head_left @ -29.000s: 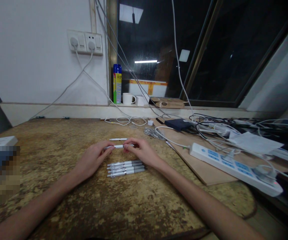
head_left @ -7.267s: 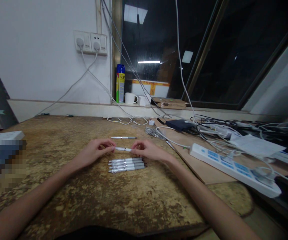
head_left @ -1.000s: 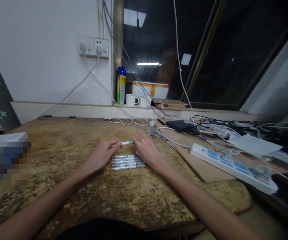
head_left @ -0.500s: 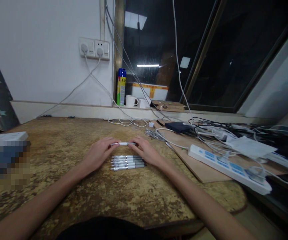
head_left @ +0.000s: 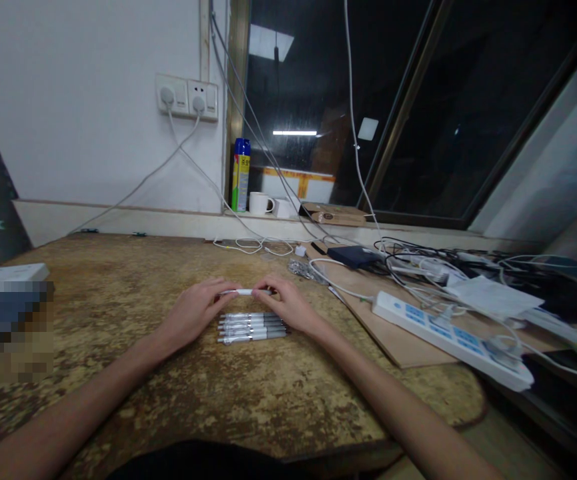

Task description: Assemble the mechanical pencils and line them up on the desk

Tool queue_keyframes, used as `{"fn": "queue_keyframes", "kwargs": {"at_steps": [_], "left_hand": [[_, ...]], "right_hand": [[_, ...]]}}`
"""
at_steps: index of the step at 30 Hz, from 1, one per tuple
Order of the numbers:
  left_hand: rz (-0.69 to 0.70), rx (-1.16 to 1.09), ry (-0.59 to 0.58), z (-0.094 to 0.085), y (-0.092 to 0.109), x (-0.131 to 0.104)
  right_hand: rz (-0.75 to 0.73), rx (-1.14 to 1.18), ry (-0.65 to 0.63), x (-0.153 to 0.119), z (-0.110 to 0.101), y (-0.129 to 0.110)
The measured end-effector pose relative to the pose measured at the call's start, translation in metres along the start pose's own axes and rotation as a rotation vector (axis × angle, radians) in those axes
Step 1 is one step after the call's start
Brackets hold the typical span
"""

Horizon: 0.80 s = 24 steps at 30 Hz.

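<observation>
A white and grey pen [head_left: 245,292] lies sideways between my two hands, just above or on the worn wooden table [head_left: 133,293]. My left hand [head_left: 199,303] pinches its left end, and my right hand [head_left: 284,301] grips the right end with thumb and fingers. Closer to me, several similar pens [head_left: 251,328] rest side by side in a neat row, their clear and white parts to the left and grey parts to the right. My right fingers and palm hover close to the right ends of that row.
On the right, a white power strip [head_left: 451,340] crosses a brown board [head_left: 368,327] amid tangled cables. A dark box [head_left: 353,256] and a small clear plastic bag [head_left: 302,269] sit farther back. A spray can [head_left: 241,177] and a white mug [head_left: 261,203] stand on the windowsill.
My right thumb and fingers have shifted slightly left along the pen. Both hands keep hold of it. The whole view has moved a little; the row of pens looks unchanged.
</observation>
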<state>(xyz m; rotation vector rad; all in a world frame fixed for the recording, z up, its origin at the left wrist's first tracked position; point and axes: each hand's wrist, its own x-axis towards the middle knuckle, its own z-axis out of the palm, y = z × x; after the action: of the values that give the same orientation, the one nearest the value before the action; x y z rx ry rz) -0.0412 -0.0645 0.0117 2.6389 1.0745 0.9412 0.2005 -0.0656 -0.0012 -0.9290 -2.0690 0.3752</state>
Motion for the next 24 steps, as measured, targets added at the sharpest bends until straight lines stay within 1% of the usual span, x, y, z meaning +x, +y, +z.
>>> {"fn": "queue_keyframes", "kwargs": {"at_steps": [3, 11, 16, 24], "left_hand": [[-0.006, 0.004, -0.003, 0.001, -0.0017, -0.0008], [-0.027, 0.026, -0.025, 0.0034, -0.0081, -0.0017], [-0.034, 0.023, -0.037, 0.0041, -0.0079, -0.0017], [-0.034, 0.025, -0.037, 0.0029, -0.0061, -0.0012]], "right_hand": [[-0.016, 0.015, 0.01, -0.0001, 0.0005, 0.0015], [-0.002, 0.014, -0.005, -0.0009, 0.0003, -0.0001], [-0.019, 0.011, -0.005, -0.0015, 0.0004, 0.0011], [0.006, 0.003, -0.04, -0.0026, -0.0005, 0.0024]]}}
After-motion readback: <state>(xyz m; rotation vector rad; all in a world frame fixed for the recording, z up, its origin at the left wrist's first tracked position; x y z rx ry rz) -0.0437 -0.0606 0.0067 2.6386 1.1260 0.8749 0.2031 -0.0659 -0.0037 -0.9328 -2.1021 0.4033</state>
